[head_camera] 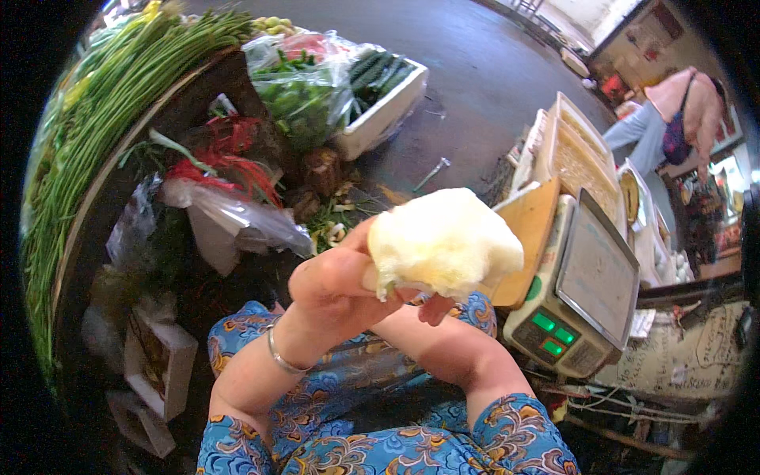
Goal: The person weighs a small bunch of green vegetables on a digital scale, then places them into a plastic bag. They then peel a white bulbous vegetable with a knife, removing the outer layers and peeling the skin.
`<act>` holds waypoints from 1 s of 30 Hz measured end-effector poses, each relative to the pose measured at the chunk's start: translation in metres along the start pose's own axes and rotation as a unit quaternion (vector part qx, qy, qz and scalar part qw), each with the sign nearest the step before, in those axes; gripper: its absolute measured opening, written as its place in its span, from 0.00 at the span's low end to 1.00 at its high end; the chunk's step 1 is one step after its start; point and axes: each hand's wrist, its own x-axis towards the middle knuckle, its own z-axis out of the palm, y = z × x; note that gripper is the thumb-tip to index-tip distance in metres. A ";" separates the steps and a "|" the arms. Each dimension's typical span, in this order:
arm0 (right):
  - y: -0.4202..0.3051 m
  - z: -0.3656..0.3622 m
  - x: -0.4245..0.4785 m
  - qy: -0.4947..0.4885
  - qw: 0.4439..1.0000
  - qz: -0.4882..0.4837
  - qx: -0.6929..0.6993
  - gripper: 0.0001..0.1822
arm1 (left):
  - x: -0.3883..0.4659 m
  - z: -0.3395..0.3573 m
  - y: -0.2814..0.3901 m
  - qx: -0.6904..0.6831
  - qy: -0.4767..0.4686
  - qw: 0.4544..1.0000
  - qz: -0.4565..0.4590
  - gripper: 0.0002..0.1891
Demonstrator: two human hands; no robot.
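A pale, torn piece of steamed bun [445, 243] is held up in front of me by my left hand [332, 276]. The thumb presses on its near side, and fingertips show beneath it. A metal bangle [279, 353] circles the left wrist. My right forearm [445, 350] crosses my lap from the right and passes behind the left hand. That wrist hides the right hand almost entirely, so its grip cannot be made out. Below both arms is blue patterned clothing [356, 395].
A digital scale [534, 329] with a flat metal pan [599, 273] stands at right, beside a wooden board [528, 237] and trays [579, 154]. Long green vegetables [136, 113] lie at left. Ahead is a white foam box [395, 107] of cucumbers. A person [677, 119] bends over far right.
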 end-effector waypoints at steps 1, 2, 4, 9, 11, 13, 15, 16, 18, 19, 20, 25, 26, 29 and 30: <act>0.000 -0.001 -0.003 -0.004 1.000 0.003 -0.002 0.11 | 0.001 -0.006 0.000 0.002 -0.007 1.000 -0.015 0.26; -0.003 -0.003 -0.004 -0.007 1.000 0.001 -0.001 0.11 | 0.000 -0.004 0.003 0.000 0.002 1.000 -0.030 0.26; -0.002 -0.002 -0.004 -0.009 1.000 -0.004 0.001 0.11 | -0.005 -0.008 0.005 -0.011 -0.012 0.999 -0.037 0.28; -0.002 -0.001 -0.002 -0.012 1.000 -0.019 0.003 0.11 | -0.007 -0.028 -0.001 0.014 -0.007 0.997 -0.070 0.31; -0.004 -0.002 -0.001 -0.011 1.000 -0.025 0.002 0.11 | -0.006 -0.026 -0.004 0.099 0.017 0.993 -0.061 0.39; -0.001 -0.004 -0.005 -0.018 1.000 -0.014 -0.002 0.11 | -0.002 -0.008 -0.005 0.172 0.039 0.982 -0.067 0.53; -0.004 0.000 0.005 -0.014 0.999 -0.031 0.000 0.11 | -0.002 0.015 0.010 0.169 0.047 0.979 -0.106 0.59; -0.007 0.001 0.009 -0.011 0.999 -0.038 -0.001 0.11 | -0.002 0.026 0.018 0.141 0.042 0.980 -0.135 0.60; -0.010 0.000 0.016 -0.007 0.999 -0.045 -0.002 0.11 | 0.000 0.041 0.018 0.051 -0.039 0.980 -0.190 0.54; -0.012 -0.001 0.020 -0.006 0.999 -0.046 -0.006 0.11 | 0.001 0.050 0.018 0.008 -0.077 0.972 -0.222 0.52; -0.014 -0.002 0.021 -0.007 0.999 -0.046 -0.003 0.11 | 0.000 0.052 0.012 -0.032 -0.103 0.968 -0.226 0.53; -0.026 -0.017 0.034 -0.010 0.996 -0.081 -0.029 0.11 | -0.022 0.066 -0.004 -0.054 -0.167 0.977 -0.118 0.53; -0.028 -0.022 0.033 0.002 0.996 -0.089 -0.016 0.11 | -0.026 0.073 0.001 -0.045 -0.140 0.980 -0.135 0.53; -0.034 -0.029 0.033 0.006 0.995 -0.100 0.002 0.10 | -0.034 0.081 0.004 -0.082 -0.153 0.968 -0.182 0.58; -0.031 -0.026 0.034 -0.007 0.996 -0.094 -0.003 0.10 | -0.034 0.082 0.004 -0.077 -0.155 0.969 -0.177 0.58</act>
